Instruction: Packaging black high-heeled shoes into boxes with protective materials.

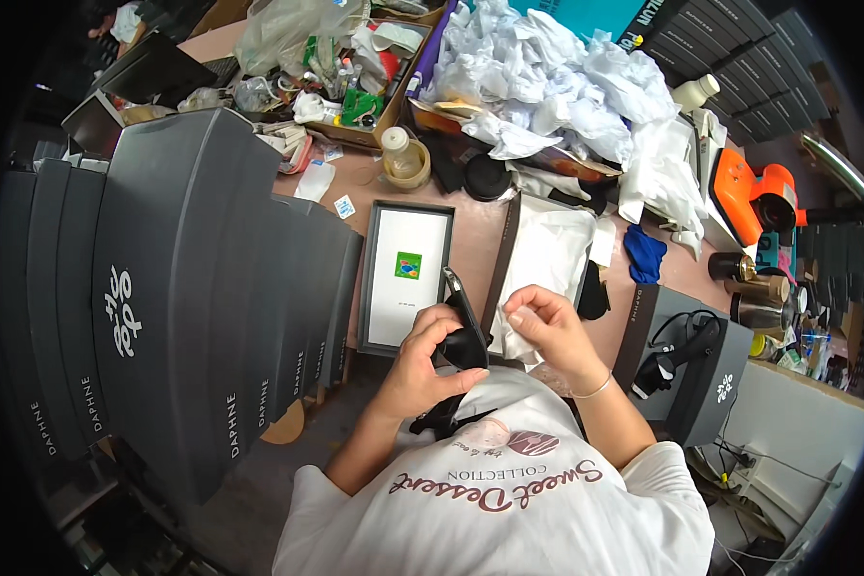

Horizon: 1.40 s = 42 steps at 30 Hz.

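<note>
Head camera view: tall dark grey boxes [187,288] are standing at left, next to a shallow grey tray [403,312] that is lying on the pink table [470,235] and showing a small green square [408,266] on its white floor. Near the tray's lower right corner, the person's left hand [430,360] is gripping a black shoe [468,336], fingers and thumb closing around it in front of the white shirt. Just right of it, an open box is holding white tissue paper [552,245]. The right hand [555,331] is hovering over its near end, fingers curling toward the thumb; whether they are pinching anything, one cannot tell. Farther right, a blue cloth [645,254] is lying crumpled beyond a grey box [701,403] that is holding black footwear [677,357].
</note>
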Tool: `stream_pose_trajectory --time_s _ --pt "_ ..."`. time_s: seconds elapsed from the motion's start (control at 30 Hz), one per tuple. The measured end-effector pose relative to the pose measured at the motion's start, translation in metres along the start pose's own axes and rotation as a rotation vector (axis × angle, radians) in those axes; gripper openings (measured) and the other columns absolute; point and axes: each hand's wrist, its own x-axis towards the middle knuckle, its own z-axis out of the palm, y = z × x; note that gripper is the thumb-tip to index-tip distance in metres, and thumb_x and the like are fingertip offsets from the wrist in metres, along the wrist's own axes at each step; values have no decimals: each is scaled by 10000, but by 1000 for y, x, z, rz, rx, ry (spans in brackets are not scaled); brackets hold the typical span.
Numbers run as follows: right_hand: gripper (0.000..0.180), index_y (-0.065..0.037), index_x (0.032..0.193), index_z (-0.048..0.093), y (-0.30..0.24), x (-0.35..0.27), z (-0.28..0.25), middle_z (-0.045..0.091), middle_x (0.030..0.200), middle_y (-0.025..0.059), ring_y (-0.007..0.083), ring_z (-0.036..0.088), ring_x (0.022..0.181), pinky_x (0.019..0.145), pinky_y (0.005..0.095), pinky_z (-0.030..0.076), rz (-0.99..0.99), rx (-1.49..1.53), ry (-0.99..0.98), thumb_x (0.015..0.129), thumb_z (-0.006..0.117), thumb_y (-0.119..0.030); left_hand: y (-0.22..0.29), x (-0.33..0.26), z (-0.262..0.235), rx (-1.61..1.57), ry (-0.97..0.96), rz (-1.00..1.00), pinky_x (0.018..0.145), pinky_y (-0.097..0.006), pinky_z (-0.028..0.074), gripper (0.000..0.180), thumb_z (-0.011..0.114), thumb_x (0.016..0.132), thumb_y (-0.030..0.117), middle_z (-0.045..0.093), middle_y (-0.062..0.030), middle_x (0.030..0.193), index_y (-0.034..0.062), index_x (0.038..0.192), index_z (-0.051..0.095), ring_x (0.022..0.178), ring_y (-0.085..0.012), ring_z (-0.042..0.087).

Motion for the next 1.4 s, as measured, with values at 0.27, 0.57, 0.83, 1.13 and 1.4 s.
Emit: stream_pose_trajectory --time_s 0.27,0.57,0.83,1.13,1.4 --pt "155 -7 979 637 -9 3 32 591 944 65 111 550 757 651 241 461 -301 -658 4 858 680 -94 -5 2 -1 88 55 38 885 -294 412 483 812 665 159 494 -87 1076 -11 1042 564 1018 -194 502" --pt "168 49 983 640 6 12 22 609 872 52 90 550 735 641 234 448 -147 -514 34 881 644 -85 -8 14 -6 129 63 9 916 -358 427 479 806 662 135 513 -138 1091 -25 1028 542 1068 -279 503" --pt "86 -13 989 590 -11 18 24 589 890 10 50 547 728 638 200 467 -111 -187 -43 916 543 -9 -14 18 -3 128 95 22 911 -330 417 463 806 664 145 516 -116 1092 -20 1025 568 1049 -235 515" --pt "165 21 1048 626 7 3 37 592 907 56 81 537 701 624 219 443 -355 -613 85 901 562 -18 -10 15 -4 133 86 -12 925 -358 422 478 799 670 134 516 -142 1108 -38 1035 543 1081 -277 495" --pt "166 15 1067 617 3 7 18 602 851 13 56 537 735 649 205 441 -89 -212 79 920 594 -58 -12 14 -1 140 78 4 931 -356 417 473 795 678 139 513 -145 1112 -37 1037 542 1086 -279 496"
